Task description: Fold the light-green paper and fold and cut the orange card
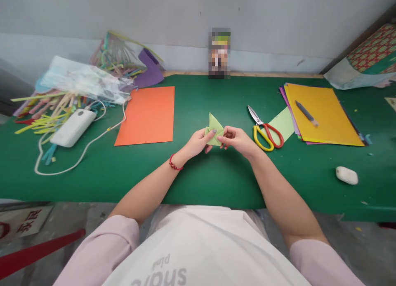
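Observation:
A small folded piece of light green paper (214,126) stands with a pointed tip above the green table (216,179). My left hand (199,142) pinches its left side, fingers closed on it. My right hand (235,139) pinches its right lower edge, fingers curled on the paper. A red cord circles my left wrist.
An orange sheet (148,115) lies to the left. Scissors (264,129) with yellow and red handles lie right of my hands, on a green paper scrap. A stack of coloured sheets (321,115) carries a pen. A white power bank (72,127) with cable, paper strips and a white eraser (347,175) also lie about.

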